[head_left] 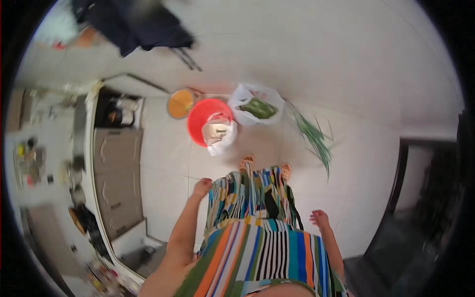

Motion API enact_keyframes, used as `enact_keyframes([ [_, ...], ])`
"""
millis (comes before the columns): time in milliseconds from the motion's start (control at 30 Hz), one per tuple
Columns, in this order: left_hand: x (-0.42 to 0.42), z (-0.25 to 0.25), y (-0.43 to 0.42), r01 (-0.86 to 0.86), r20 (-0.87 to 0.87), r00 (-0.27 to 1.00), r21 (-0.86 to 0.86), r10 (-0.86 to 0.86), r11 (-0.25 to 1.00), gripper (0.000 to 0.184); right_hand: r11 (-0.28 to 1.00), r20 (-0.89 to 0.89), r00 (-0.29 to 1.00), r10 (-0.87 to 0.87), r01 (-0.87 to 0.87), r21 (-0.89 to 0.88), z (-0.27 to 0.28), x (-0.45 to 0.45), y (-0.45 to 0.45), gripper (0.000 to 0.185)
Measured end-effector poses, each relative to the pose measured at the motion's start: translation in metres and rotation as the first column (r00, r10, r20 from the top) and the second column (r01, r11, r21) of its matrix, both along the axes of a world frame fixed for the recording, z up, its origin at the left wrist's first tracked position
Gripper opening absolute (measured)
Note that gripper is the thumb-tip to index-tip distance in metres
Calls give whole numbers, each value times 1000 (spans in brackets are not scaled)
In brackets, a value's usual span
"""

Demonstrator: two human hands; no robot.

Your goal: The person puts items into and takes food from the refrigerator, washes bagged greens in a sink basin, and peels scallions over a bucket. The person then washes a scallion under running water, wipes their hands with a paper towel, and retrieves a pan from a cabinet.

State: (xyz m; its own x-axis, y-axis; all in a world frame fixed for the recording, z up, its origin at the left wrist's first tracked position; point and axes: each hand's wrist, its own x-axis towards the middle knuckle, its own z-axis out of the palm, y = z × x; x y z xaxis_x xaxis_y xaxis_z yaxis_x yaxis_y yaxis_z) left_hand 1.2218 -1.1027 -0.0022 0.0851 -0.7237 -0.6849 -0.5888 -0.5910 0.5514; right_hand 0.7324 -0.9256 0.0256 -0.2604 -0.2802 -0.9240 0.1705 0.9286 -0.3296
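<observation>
My left hand (203, 187) hangs beside the striped skirt (230, 195), its fingers loosely bent and nothing visible in it. On the other side, my right hand (319, 218) is held away from the body, open, fingers a little apart and bare. Ahead of my feet, a red bucket (197, 121) stands on the floor with a white plastic bag (225, 143) hanging over its near rim. Touching it on the right is a white plastic bag (241, 116) holding green vegetables (258, 108). Long green onions (311, 134) lie on the tiles farther right.
An orange-topped round container (180, 104) sits left of the bucket, against the wall. Kitchen cabinets (118, 168) and a cluttered counter line the left side. Dark clothing (143, 27) hangs at the upper left. A dark door frame (396, 190) stands at the right.
</observation>
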Motion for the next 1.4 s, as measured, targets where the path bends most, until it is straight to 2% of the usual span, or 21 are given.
enact_keyframes([
  [100,-55,17,28,16,97,995,-33,-13,999,26,991,-47,991,126,-123,44,-21,-58,-38,12],
  [233,-68,14,77,233,285,924,108,-255,966,31,920,-146,916,374,-386,-61,-30,-54,-133,12],
  [300,-64,-5,98,30,313,932,434,-182,900,36,825,-165,834,527,-549,-138,-45,-24,-194,13],
  [367,-65,-2,103,-68,364,922,486,-131,871,40,766,-58,793,607,-603,-224,-49,31,-257,15],
  [433,-57,-14,109,-177,409,912,338,25,924,39,742,64,755,652,-619,-256,-46,109,-316,16],
  [533,-35,-48,95,-170,390,915,140,103,975,30,723,267,672,691,-635,-273,-51,245,-388,16],
  [600,-10,-72,80,-178,357,924,87,137,980,27,784,468,638,612,-565,-256,-80,334,-420,16],
  [667,6,-89,79,-44,325,944,-63,62,997,23,856,565,649,510,-450,-256,-102,425,-446,20],
  [733,19,-91,70,-62,360,930,-65,81,996,24,967,749,630,207,-247,-59,-172,501,-466,18],
  [800,38,-89,64,-62,388,918,-63,82,996,25,999,721,693,8,-31,18,-237,567,-481,18],
  [867,51,-92,61,-171,312,938,31,153,985,25,994,653,751,-99,41,104,-297,614,-502,20],
  [967,57,-112,82,-240,324,923,67,206,969,21,987,516,841,-160,146,67,-344,663,-526,23],
  [1000,53,-127,101,-142,417,903,69,101,988,15,987,510,844,-163,141,82,-356,674,-533,23],
  [1100,62,-125,97,-182,308,944,189,118,965,19,931,426,830,-359,350,103,-391,690,-543,23],
  [1133,62,-134,104,-82,446,885,-130,132,988,10,906,389,826,-407,420,55,-398,692,-545,23],
  [1167,61,-138,108,-74,444,888,-124,122,990,10,875,358,817,-453,484,2,-403,695,-547,23],
  [1200,57,-142,111,-52,463,886,10,42,999,8,870,355,812,-462,493,6,-406,698,-549,23],
  [1233,59,-140,107,-32,472,881,144,-40,989,12,842,393,805,-444,525,-123,-405,703,-550,22],
  [1267,59,-139,103,-34,519,855,52,3,998,16,796,427,801,-420,551,-250,-402,707,-549,21],
  [1333,64,-134,92,12,532,846,36,-29,999,17,951,326,930,-170,241,-191,-367,712,-549,17],
  [1400,70,-122,77,80,480,872,55,-96,995,21,958,164,984,69,-20,-285,-317,704,-533,18],
])
